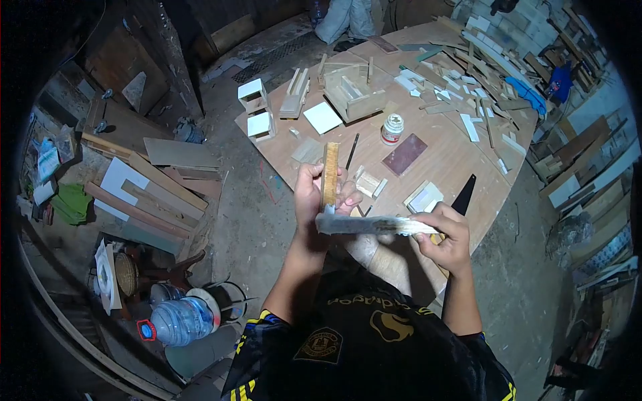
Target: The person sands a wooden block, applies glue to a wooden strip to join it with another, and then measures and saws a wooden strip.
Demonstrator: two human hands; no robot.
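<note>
Presently, the left hand [311,192] has a narrow grip around the brown wooden stick [330,175], which points away from the body over the desk [485,160]. The right hand [449,238] has its grip closed on one end of the grey-white strip [364,225], thumb below and fingers above. The strip lies crosswise, its free end at the near end of the stick; contact between the two cannot be confirmed.

Surroundings: just beyond the left hand, a thin dark rod [352,152]. Right of it, a lidded jar [392,129] stands upright near a dark red sheet [404,154]. Nearer the hands, a small wooden assembly [368,182] and a pale block [425,198]. A black blade [463,194] slants beside the right hand; its lower end is hidden behind that hand.

Far side of the desk: an open wooden box [364,105], a white square panel [322,119] in front of it, two white-topped boxes [259,124] at the left edge. Loose offcuts [473,127] crowd the far right, with a blue object [526,95] among them.

Obstructions: hands and strip cover part of the near desk. Off the desk, lower left, lies a large water bottle [175,322].
</note>
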